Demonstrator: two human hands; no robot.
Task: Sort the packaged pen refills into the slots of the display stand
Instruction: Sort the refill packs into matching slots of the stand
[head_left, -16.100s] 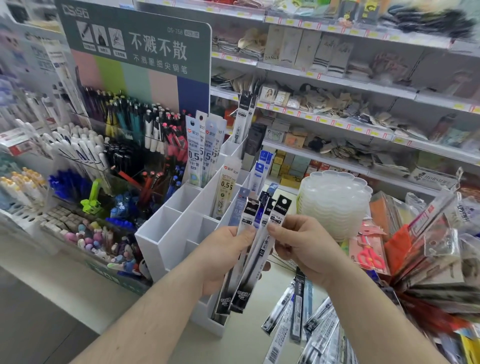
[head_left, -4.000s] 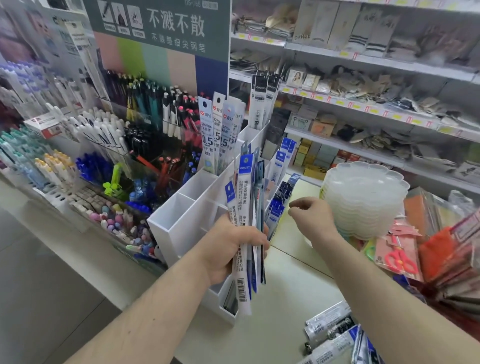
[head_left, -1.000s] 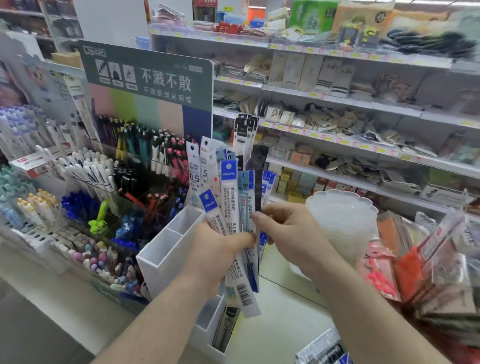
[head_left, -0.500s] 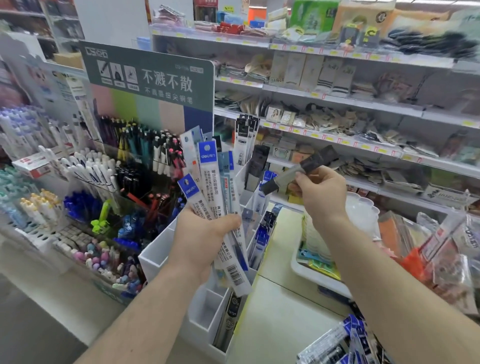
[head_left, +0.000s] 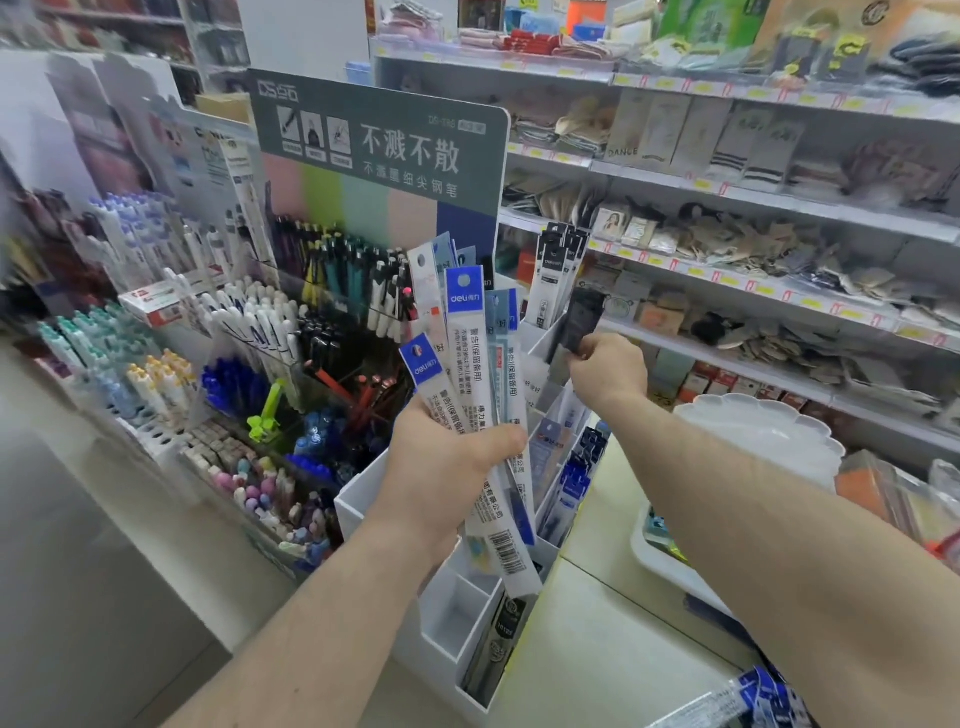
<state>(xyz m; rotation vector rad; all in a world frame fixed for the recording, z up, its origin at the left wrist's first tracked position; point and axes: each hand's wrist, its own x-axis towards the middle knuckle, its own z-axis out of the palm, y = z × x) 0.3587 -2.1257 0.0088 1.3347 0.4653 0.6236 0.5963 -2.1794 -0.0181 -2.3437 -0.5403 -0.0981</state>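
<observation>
Slotting dark refill pack (head_left: 582, 319): your right hand (head_left: 608, 371) is pinching it over display stand (head_left: 363, 499) upper slots; left hand (head_left: 452, 457) is clutching blue-header fan (head_left: 467, 364). Next: aligning pack upright, lowering into matching slot.

A stationery shop is shown: pens are racked in a counter display (head_left: 291, 332) under a printed sign (head_left: 379, 150), and packaged goods are laid on shelves (head_left: 753, 249) edged with what seem to be price tags.

Fanned blue refill packs (head_left: 470, 364) in left hand (head_left: 447, 462), dark pack (head_left: 582, 319) in right hand (head_left: 608, 371).
</observation>
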